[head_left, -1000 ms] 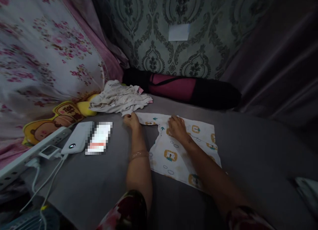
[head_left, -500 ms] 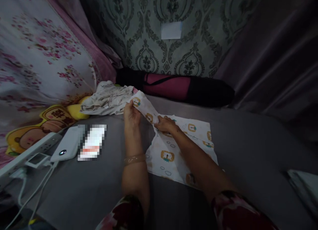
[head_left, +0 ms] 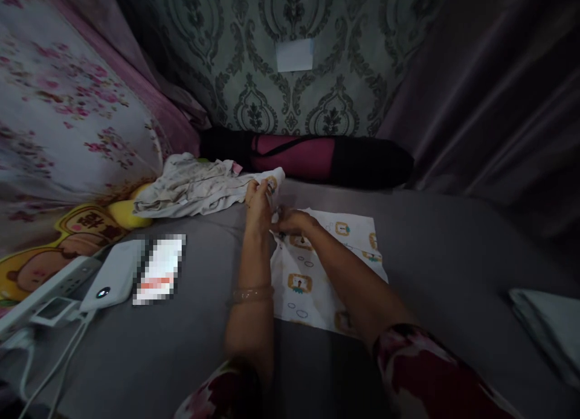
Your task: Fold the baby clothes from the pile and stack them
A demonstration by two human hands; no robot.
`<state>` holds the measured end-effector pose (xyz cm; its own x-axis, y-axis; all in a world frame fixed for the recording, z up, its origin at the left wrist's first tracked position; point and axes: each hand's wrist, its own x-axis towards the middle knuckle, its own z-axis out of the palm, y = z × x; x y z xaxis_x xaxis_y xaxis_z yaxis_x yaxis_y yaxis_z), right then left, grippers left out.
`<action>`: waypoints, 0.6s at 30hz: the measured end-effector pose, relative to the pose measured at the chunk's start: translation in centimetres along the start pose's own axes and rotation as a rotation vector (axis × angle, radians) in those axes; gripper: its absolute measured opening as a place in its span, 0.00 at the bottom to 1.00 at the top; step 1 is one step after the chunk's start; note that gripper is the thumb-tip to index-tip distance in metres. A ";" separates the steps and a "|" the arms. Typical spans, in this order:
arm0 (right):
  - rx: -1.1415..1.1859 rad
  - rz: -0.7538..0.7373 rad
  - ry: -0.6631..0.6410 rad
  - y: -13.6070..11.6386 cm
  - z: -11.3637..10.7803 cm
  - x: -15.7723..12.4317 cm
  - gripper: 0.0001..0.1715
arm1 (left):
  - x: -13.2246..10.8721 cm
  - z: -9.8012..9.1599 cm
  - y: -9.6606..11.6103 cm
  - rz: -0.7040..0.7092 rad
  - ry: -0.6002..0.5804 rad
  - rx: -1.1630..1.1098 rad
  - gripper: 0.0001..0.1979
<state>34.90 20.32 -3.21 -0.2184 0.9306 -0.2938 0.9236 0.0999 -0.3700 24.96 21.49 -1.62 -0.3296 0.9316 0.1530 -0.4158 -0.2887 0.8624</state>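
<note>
A white printed cloth (head_left: pixel 299 307) with yellow pineapple-like frames lies partly flat on the grey sheet, its far left part raised. My left hand (head_left: pixel 258 204) is closed on that raised part, which sticks up beyond the fingers. My right hand (head_left: pixel 292 221) is closed on the cloth's upper left edge, close beside the left hand; its fingertips are partly hidden. Just left of my left hand lies a crumpled pale garment (head_left: pixel 190 186), which looks to be touching or just behind it.
A black and pink long bag (head_left: pixel 294 156) lies along the wall. At left are a yellow plush cushion (head_left: pixel 45 250), a power strip (head_left: pixel 58 286), a white power bank (head_left: pixel 113 274) with cables, and a blurred phone (head_left: pixel 161 268). Folded fabric (head_left: pixel 548 328) lies at right.
My left hand has moved right, towards my right hand, bringing the raised cloth part with it. The whole view has shifted slightly.
</note>
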 end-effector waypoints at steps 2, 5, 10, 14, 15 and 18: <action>0.207 -0.009 0.125 1.7 -0.2 -1.1 0.34 | -0.1 0.2 -0.1 0.013 0.008 0.039 0.03; 0.622 0.100 0.239 4.6 -0.4 -3.6 0.25 | -1.1 1.2 -0.3 0.035 -0.014 0.091 0.01; 1.116 0.176 0.210 9.1 -0.8 -8.1 0.38 | -4.4 4.1 -0.2 0.078 -0.382 0.219 0.08; 1.342 0.222 0.202 11.7 -0.3 -9.6 0.47 | -4.9 3.7 -0.3 -0.012 -0.469 0.372 0.19; 1.433 0.225 0.193 12.1 -0.1 -9.7 0.48 | -4.6 3.1 -0.3 -0.036 -0.428 0.402 0.21; 1.706 0.217 0.163 13.0 0.5 -9.6 0.49 | -3.1 0.5 -0.5 -0.038 -0.319 0.576 0.21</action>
<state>48.88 12.51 -5.62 -0.0137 0.9095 -0.4154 -0.4423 -0.3781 -0.8132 26.61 18.82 -2.25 -0.0190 0.9841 0.1764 0.1267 -0.1726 0.9768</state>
